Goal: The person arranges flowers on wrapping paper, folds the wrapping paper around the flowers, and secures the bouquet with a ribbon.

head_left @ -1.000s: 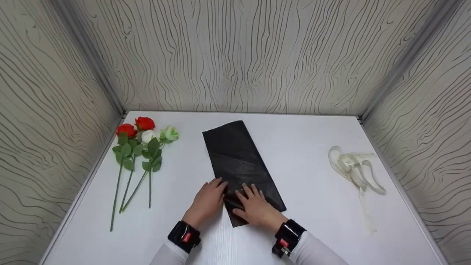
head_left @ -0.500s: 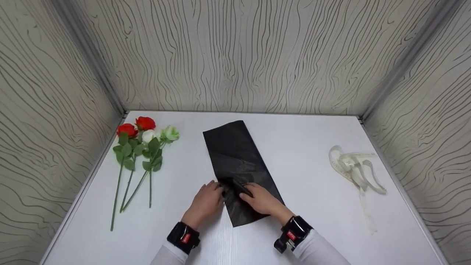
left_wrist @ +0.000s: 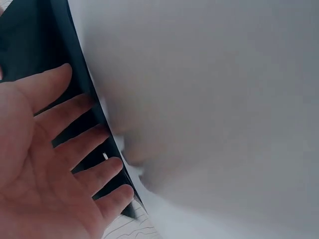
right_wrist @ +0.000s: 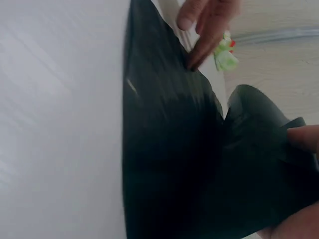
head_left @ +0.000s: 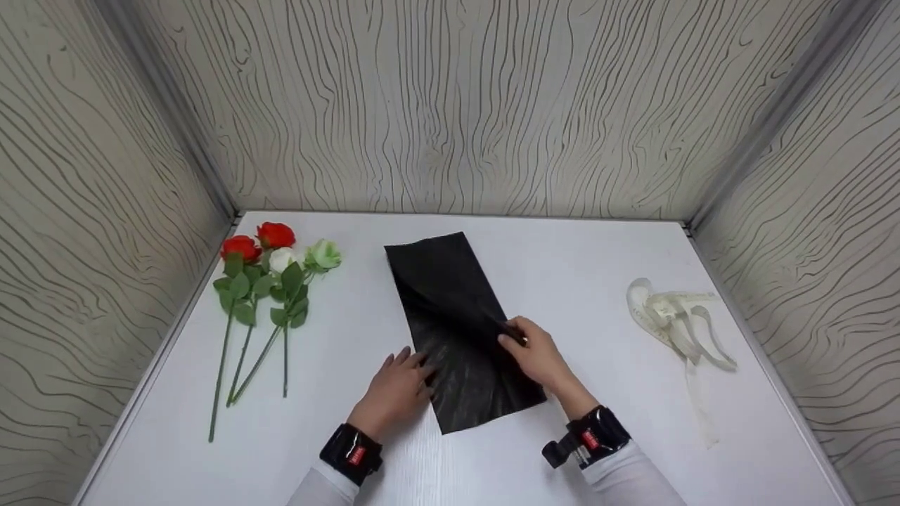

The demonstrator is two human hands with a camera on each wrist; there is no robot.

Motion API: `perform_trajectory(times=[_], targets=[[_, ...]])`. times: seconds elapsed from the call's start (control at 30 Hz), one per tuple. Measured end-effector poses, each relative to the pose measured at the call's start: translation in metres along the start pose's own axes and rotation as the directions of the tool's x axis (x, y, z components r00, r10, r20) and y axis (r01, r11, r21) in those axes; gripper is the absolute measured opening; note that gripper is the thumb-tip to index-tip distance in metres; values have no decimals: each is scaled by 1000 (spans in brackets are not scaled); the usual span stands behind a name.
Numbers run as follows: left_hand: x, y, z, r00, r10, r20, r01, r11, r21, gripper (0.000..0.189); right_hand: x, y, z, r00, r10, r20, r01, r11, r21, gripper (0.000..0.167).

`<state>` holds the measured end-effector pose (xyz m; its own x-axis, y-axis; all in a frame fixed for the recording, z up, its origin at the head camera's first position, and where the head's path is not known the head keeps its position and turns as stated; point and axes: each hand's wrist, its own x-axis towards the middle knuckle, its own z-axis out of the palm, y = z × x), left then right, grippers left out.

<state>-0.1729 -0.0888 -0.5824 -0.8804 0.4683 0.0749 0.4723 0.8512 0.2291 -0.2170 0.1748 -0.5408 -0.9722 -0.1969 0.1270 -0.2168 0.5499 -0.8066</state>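
Observation:
A folded sheet of black wrapping paper [head_left: 457, 383] lies slanted on the white table in the head view. My right hand [head_left: 538, 355] pinches its upper layer near the right edge and holds it lifted, so a curved fold rises across the middle. In the right wrist view, thumb and fingers grip the raised paper [right_wrist: 254, 164], partly cut off by the frame. My left hand [head_left: 396, 386] rests at the paper's left edge. The left wrist view shows that hand's fingers [left_wrist: 82, 144] spread and fairly straight along the edge.
On the left of the table [head_left: 583, 267] lie artificial flowers: two red roses [head_left: 241, 249], a white one [head_left: 283, 260] and a pale green one [head_left: 323, 255], with long stems. A loose cream ribbon [head_left: 675, 323] lies at the right. Patterned panels [head_left: 450, 105] enclose the table.
My right hand has gone from lying flat on the paper to gripping its upper layer, lifting it and drawing it up and right. The left hand has stayed at the left edge.

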Motion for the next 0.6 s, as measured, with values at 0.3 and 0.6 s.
perform_trajectory(times=[0.3, 0.6], targets=[[-4, -9, -1, 1000, -24, -13, 24, 1000, 6, 38, 5, 19, -65, 975, 97, -199, -72, 989, 130, 20], [-4, -11, -2, 999, -53, -1, 53, 998, -18, 36, -1, 63, -90, 953, 221, -208, -215, 975, 51, 33]])
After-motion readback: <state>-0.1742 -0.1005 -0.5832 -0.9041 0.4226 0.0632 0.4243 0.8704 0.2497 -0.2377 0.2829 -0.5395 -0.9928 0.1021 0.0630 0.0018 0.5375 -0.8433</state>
